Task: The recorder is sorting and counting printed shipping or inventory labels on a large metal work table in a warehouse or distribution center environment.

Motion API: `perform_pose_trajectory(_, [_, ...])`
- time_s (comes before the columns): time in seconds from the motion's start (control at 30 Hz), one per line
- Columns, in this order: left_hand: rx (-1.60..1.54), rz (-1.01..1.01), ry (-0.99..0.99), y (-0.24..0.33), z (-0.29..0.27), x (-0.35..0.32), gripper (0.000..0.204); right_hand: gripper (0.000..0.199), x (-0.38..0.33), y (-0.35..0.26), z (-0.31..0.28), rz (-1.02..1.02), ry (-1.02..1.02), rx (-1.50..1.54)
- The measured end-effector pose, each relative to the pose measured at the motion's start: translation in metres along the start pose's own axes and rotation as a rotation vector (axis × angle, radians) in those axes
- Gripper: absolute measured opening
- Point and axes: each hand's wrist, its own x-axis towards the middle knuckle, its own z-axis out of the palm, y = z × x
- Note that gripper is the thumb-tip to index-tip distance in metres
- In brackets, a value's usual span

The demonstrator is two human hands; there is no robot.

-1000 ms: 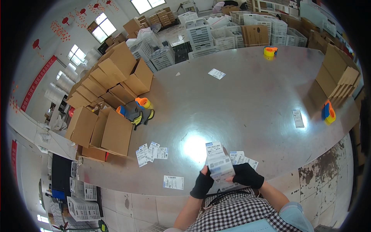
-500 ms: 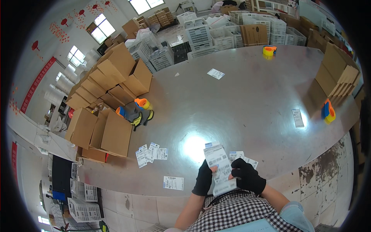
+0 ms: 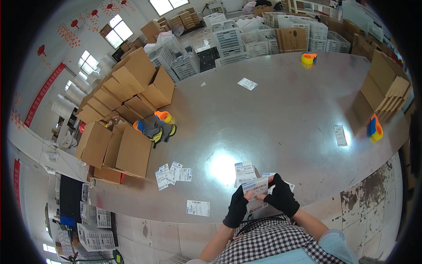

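Observation:
Both my hands wear black gloves and hold one stack of white printed labels (image 3: 255,188) at the near edge of a big metal table (image 3: 281,110). My left hand (image 3: 238,206) grips the stack's left end from below. My right hand (image 3: 281,196) grips its right end, fingers curled over the top. One loose label (image 3: 244,170) lies on the table just beyond the stack. More loose labels (image 3: 172,173) lie spread to the left, and a single one (image 3: 198,207) sits at the table's front edge.
Stacked cardboard boxes (image 3: 127,94) fill the table's left side, with a pair of gloves (image 3: 160,131) beside them. Tape dispensers stand at the far edge (image 3: 308,58) and the right (image 3: 374,128). Folded cartons (image 3: 384,86) lean at the right. Plastic crates (image 3: 228,39) stand behind the table.
The stack was held upright and higher a second ago; it now lies lower and flatter between my hands, closer to my body.

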Motion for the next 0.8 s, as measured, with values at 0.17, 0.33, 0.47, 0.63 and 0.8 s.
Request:
perform_pose_trajectory(0.17, [-0.413, -0.116, -0.083, -0.007, -0.020, -0.001, 0.045, 0.029, -0.004, 0.003, -0.008, 0.054, -0.420, 0.115])
perform_pose_trajectory(0.33, [-0.441, -0.105, 0.077, 0.007, -0.017, 0.003, 0.046, 0.026, -0.006, -0.003, -0.015, -0.192, -0.409, -0.261])
perform_pose_trajectory(0.47, [-0.183, -0.091, 0.064, -0.002, -0.009, 0.004, 0.051, 0.026, -0.006, -0.012, -0.004, -0.084, -0.050, 0.037])
perform_pose_trajectory(0.63, [-0.204, -0.074, 0.101, -0.014, -0.013, 0.008, 0.051, 0.023, -0.005, -0.010, -0.015, -0.400, -0.152, -0.176])
perform_pose_trajectory(0.8, [-0.296, -0.053, 0.117, -0.010, -0.028, 0.019, 0.041, 0.025, -0.008, -0.009, -0.021, -0.439, -0.265, -0.067])
